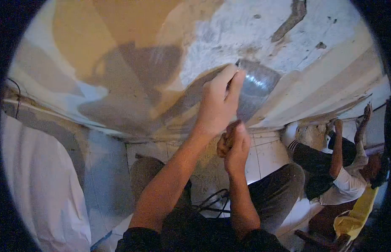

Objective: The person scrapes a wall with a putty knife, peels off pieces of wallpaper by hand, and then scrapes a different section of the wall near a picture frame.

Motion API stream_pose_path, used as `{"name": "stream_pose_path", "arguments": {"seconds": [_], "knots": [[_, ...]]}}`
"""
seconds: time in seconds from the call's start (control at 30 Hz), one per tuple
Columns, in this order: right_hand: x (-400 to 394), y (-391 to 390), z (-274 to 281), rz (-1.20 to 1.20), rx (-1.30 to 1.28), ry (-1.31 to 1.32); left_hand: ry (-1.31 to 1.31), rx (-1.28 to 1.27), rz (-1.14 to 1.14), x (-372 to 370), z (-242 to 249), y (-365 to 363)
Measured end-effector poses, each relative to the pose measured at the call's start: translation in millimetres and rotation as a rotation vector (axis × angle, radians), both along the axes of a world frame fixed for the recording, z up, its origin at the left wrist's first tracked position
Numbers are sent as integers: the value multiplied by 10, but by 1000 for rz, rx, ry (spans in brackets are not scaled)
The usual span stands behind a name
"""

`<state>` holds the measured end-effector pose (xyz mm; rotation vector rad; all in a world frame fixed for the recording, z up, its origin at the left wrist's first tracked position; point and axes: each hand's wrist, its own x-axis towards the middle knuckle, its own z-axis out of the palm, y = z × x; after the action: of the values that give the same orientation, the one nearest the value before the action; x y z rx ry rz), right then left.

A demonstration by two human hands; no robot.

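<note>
My left hand (220, 98) is closed, its thumb and fingers pinching the upper left edge of a broad, shiny metal-bladed tool (260, 82). The blade lies against or very near the wall; its exact kind cannot be made out. Just below, my right hand (236, 147) is curled closed at the lower end of the tool, where its grip is mostly hidden. Around the blade the wall (229, 38) shows bare whitish patches beside tan paint.
A dark crack (290, 21) runs down the upper wall. White floor tiles (265, 157) meet its base. A white draped sheet (40, 176) hangs at left, and dark cables (216, 201) lie between my legs. At right another person (346, 180) sits with raised hands near the wall.
</note>
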<state>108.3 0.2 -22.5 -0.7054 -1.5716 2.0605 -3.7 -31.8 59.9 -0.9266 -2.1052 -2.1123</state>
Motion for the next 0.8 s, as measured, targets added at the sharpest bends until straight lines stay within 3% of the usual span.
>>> {"name": "stream_pose_path", "arguments": {"seconds": [0.07,0.17,0.37,0.47,0.6,0.67,0.8], "knots": [[-8,24,75,50,-75,61,-80,-57,-15,26,29,-1],[32,-26,-13,67,-95,48,127,18,43,-12,-86,41],[44,65,108,68,-87,53,-23,-14,3,51,-43,23],[23,-20,-18,60,-97,56,73,-50,79,43,-88,43],[80,-42,-185,42,56,5,65,4,67,54,-239,-7],[98,-119,-111,46,-96,0,21,-14,68,58,-282,-15],[95,-117,-68,80,-107,47,84,4,86,48,-262,-3]]}}
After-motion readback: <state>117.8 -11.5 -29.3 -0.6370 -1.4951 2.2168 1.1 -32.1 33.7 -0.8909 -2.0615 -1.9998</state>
